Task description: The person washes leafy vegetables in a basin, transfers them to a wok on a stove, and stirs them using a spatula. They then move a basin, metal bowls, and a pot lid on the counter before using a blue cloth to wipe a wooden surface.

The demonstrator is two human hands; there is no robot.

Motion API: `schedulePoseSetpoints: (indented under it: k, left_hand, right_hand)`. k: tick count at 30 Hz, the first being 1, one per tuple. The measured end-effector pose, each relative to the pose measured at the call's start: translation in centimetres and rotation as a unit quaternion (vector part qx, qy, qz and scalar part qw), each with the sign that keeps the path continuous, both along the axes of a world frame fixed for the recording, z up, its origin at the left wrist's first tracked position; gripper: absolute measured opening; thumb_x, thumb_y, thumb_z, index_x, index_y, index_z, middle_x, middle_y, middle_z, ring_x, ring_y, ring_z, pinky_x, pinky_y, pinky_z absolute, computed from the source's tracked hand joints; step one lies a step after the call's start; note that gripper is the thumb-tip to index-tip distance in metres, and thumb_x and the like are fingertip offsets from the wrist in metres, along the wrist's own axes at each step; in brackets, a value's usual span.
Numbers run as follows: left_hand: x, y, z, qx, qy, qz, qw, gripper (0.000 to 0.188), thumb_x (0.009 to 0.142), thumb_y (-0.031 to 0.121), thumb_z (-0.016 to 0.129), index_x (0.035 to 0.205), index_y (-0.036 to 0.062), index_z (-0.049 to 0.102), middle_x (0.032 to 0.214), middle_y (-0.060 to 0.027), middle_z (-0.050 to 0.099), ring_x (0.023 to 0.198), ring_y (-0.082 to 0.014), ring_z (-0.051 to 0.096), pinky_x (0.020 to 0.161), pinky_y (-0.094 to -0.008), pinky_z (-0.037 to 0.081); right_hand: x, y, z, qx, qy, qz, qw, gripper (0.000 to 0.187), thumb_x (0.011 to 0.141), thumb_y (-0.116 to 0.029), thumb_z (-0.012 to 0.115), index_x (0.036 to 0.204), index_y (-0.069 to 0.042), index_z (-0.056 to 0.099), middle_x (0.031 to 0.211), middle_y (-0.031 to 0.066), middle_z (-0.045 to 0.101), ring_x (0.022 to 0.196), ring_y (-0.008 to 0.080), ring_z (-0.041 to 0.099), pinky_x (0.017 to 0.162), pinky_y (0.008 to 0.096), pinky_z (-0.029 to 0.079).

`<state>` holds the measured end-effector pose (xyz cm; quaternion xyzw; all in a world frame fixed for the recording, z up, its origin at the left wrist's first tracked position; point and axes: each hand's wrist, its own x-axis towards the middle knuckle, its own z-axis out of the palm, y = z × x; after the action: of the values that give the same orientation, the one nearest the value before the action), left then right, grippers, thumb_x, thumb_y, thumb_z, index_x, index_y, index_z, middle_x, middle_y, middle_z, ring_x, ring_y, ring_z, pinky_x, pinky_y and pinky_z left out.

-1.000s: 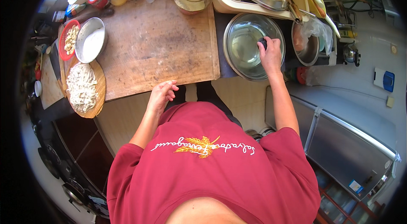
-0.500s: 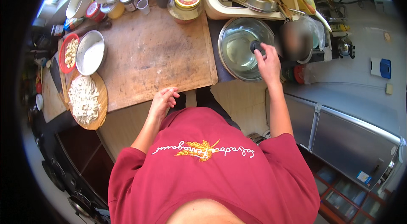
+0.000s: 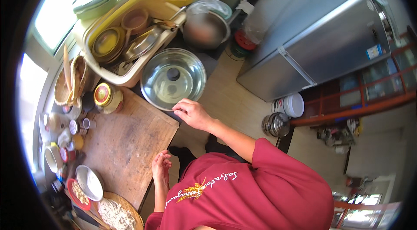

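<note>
A round glass lid (image 3: 186,84) with a dark knob (image 3: 173,74) lies over a wide silver vessel beside the wooden board. My right hand (image 3: 195,116) is at the near rim of the lid, off the knob, with its loosely bent fingers holding nothing visible. Whether the fingertips touch the rim, I cannot tell. Near the front edge of the wooden board (image 3: 126,138), my left hand (image 3: 161,165) hangs with its fingers curled in and nothing visible in them.
A cream dish tub (image 3: 128,80) with bowls and pans stands behind the lid, next to a dark pot (image 3: 213,34). Jars line the window side. A white bowl (image 3: 90,183), a red dish (image 3: 72,182) and pale strips (image 3: 115,216) sit at the board's left. A fridge (image 3: 321,43) stands right.
The view has swung to the right. My right hand has left the lid's knob and is now at the lid's near rim. My left hand stays near the board's edge with curled fingers.
</note>
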<state>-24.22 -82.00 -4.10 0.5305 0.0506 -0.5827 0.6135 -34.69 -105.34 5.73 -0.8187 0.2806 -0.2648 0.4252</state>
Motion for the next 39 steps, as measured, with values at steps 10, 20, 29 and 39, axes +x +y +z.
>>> schedulePoseSetpoints:
  k: [10,20,29,39]
  left_hand:
    - [-6.6,-1.7,1.8,-0.021,-0.046,-0.074,0.996,0.024,0.087,0.021,0.053,0.1,0.001,0.055,0.076,-0.0056,0.061,0.053,-0.0098,0.052,0.048,-0.0221,0.043]
    - [-27.6,-12.3,2.5,-0.058,-0.032,-0.212,0.975,0.023,0.087,0.026,0.053,0.096,0.0046,0.057,0.071,-0.0012,0.058,0.054,-0.0096,0.05,0.049,-0.0218,0.039]
    - [-52.4,-24.2,6.5,-0.128,-0.043,-0.535,0.834,0.027,0.086,0.022,0.052,0.099,-0.0011,0.056,0.076,-0.0052,0.06,0.053,-0.011,0.052,0.049,-0.0221,0.041]
    - [-71.4,-33.9,2.1,-0.085,0.003,-0.607,0.79,0.026,0.085,0.022,0.053,0.097,-0.0006,0.057,0.076,-0.0069,0.06,0.051,-0.0126,0.052,0.046,-0.0229,0.042]
  right_hand:
    - [-13.6,-0.4,1.0,-0.07,0.006,-0.069,0.995,0.012,0.082,-0.016,0.058,0.086,-0.005,0.061,0.085,0.0067,0.058,0.07,0.0229,0.059,0.063,0.0328,0.048]
    - [-46.8,2.8,0.2,-0.052,0.097,-0.305,0.946,0.019,0.084,-0.025,0.052,0.085,-0.01,0.062,0.087,0.0067,0.06,0.079,0.0264,0.059,0.068,0.036,0.048]
    - [-72.1,11.7,-0.7,0.064,-0.063,-0.65,0.755,0.016,0.083,-0.014,0.058,0.092,-0.002,0.061,0.082,0.0108,0.063,0.068,0.0176,0.061,0.06,0.0273,0.047]
    - [-90.4,8.0,-0.6,0.138,-0.155,-0.735,0.646,0.021,0.087,-0.019,0.054,0.097,-0.002,0.06,0.084,0.0034,0.063,0.062,0.0063,0.055,0.051,0.0187,0.042]
